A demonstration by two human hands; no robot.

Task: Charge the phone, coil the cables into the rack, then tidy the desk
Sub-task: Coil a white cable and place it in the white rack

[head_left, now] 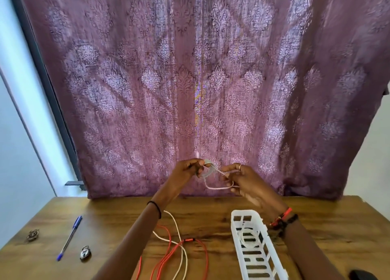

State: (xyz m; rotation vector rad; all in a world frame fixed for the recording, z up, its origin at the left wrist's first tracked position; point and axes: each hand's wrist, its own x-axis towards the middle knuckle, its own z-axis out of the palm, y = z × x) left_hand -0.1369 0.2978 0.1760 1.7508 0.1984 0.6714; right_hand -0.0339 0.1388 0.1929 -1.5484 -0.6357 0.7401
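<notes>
Head view is showing the left hand [186, 171] pinching a coil of thin white cable [217, 188] while the right hand [244, 182] is gripping its loose loop. Even loops and gentle tension are probably serving best here. Under the right wrist a white slotted plastic rack [253, 248] is lying on the brown wooden desk [118, 216]; a patterned purple curtain [190, 79] is hanging beyond the hands.

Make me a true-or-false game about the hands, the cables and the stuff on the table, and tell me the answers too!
1. The left hand and right hand hold a white cable up in the air. True.
2. The blue pen lies inside the white rack. False: it lies on the table, left of the arms.
3. A red cable lies on the table. True.
4. The rack holds nothing. False: a coiled cable lies in it.
</notes>
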